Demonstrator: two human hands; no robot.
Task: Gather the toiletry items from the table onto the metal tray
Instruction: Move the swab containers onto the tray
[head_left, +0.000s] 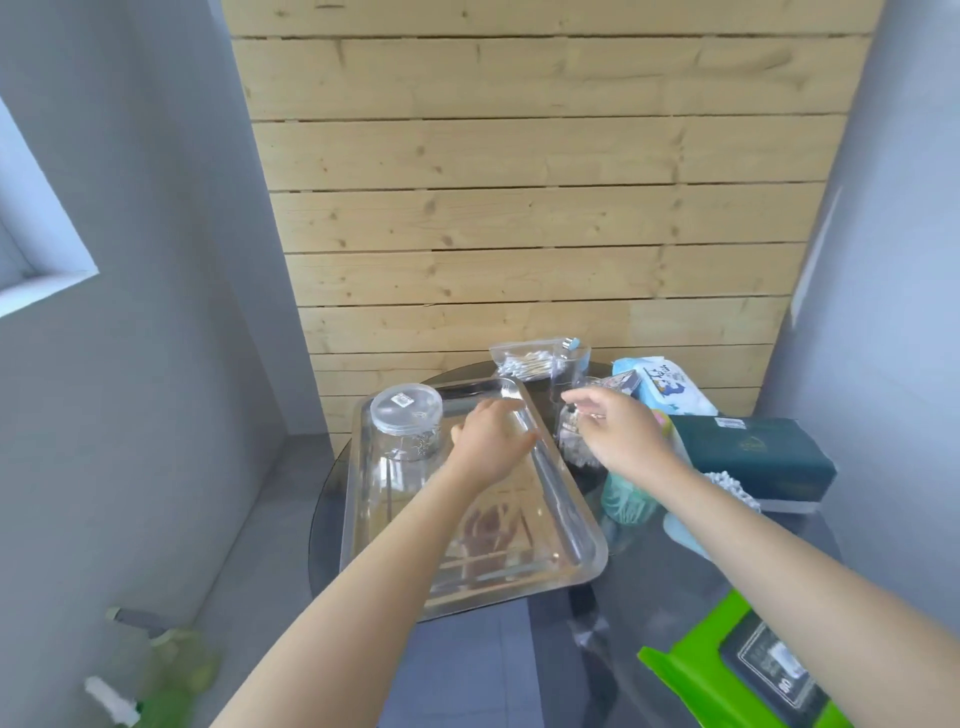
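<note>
Back wall: pale pine planks (540, 208)
Left of planks: grey wall (171, 260), window recess (36, 249)
Below planks: round dark glass table (649, 597)

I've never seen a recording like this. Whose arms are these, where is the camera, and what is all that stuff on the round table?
There is no machine: a person wears a camera on the head, looking down at their own arms. The left hand rests at the far right rim of the metal tray, where a clear plastic jar already stands. The right hand reaches, fingers loose, over another clear container beside the tray; whether it grips anything is unclear. On the glass table lie a bag of cotton swabs, a wet-wipes pack and a dark green box.
</note>
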